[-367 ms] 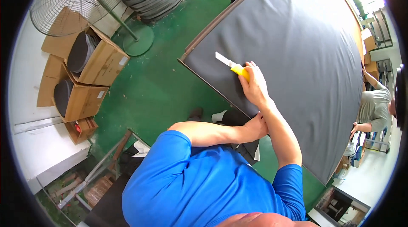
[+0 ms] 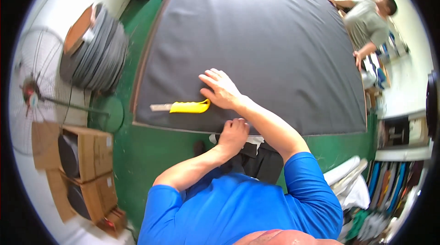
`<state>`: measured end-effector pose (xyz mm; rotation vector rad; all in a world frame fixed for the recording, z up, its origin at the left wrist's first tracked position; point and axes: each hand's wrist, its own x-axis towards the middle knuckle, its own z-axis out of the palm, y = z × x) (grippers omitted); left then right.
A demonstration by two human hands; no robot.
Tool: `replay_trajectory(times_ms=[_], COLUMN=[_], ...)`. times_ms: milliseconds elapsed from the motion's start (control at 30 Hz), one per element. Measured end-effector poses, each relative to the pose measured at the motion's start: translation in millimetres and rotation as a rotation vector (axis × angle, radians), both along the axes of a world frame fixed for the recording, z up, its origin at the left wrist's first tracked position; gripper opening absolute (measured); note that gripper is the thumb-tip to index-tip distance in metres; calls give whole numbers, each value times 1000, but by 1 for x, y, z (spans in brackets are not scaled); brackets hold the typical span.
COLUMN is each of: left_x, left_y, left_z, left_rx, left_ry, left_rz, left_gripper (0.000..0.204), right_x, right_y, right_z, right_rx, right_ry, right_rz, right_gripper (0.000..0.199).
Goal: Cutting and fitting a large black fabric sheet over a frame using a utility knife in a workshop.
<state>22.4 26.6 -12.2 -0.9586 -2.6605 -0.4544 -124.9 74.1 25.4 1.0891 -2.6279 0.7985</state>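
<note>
Dark grey fabric covers a large table-height surface, with soft creases toward its right side. On it, near the front left corner, lies a utility knife with a yellow handle, its blade pointing left. My right hand rests on the fabric just beyond the handle's end, fingers spread and holding nothing. At the near edge my left hand is closed, fingers curled over the fabric's border. What lies beneath those fingers is hidden.
Across the surface on the right, a person has both hands at the far edge. To the left stand a big grey coil, a fan and open cardboard boxes. White rolls lie at the lower right.
My right hand has let go of the utility knife, which now lies on the fabric. My left hand has come to the fabric's near edge. The view has turned.
</note>
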Motion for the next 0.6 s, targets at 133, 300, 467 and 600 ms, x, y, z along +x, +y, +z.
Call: replay_trajectory(times_ms=[133,300,467,600], left_x=[-2,-5,-1,0], left_y=[2,15,19,25], left_z=[9,22,17,22], left_rx=[-94,-93,-162,-159], left_ry=[47,17,-38,-82], left_rz=[30,-28,35,42], left_gripper=[21,39,56,57], right_x=[-38,-60,23,153], right_y=[132,389,601,740], right_z=[-14,-56,-58,-56], right_rx=[54,232,403,543], right_ry=[176,514,61,-416], right_rz=[-327,-735,-1270,-1570], right_gripper=[32,30,47,53])
